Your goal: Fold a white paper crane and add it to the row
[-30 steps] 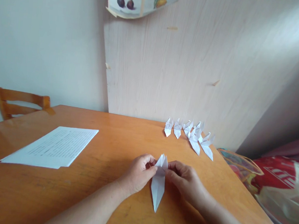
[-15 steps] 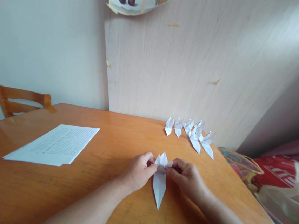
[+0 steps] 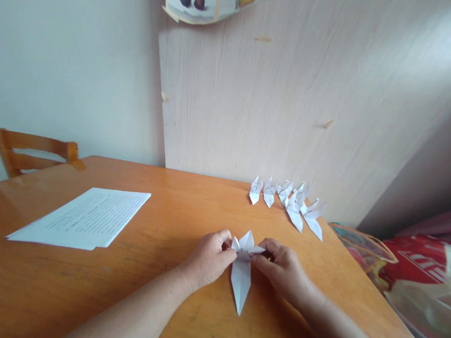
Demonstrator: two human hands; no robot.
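Observation:
Between my two hands is a white folded-paper crane [image 3: 240, 282], its long pointed flap toward me and its other points spread at the far end. My left hand [image 3: 211, 255] is closed, pinching its left side between thumb and fingers. On the opposite side, the thumb and fingers of my right hand [image 3: 282, 265] pinch the paper near the right-hand point. Some of the fingertips are hidden behind the paper. Several finished-looking white paper cranes [image 3: 295, 210] stand at the table's far right.
A stack of printed paper sheets [image 3: 85, 219] lies on the left of the wooden table [image 3: 190, 203]. Behind it stands a wooden chair [image 3: 38, 144]. Red and clear bags [image 3: 416, 262] sit beyond the right edge. A board [image 3: 247, 107] with a fruit picture rises behind.
The right-hand point of the paper has swung outward to the right, and the left point looks smaller. Both hands keep their pinch in nearly the same place.

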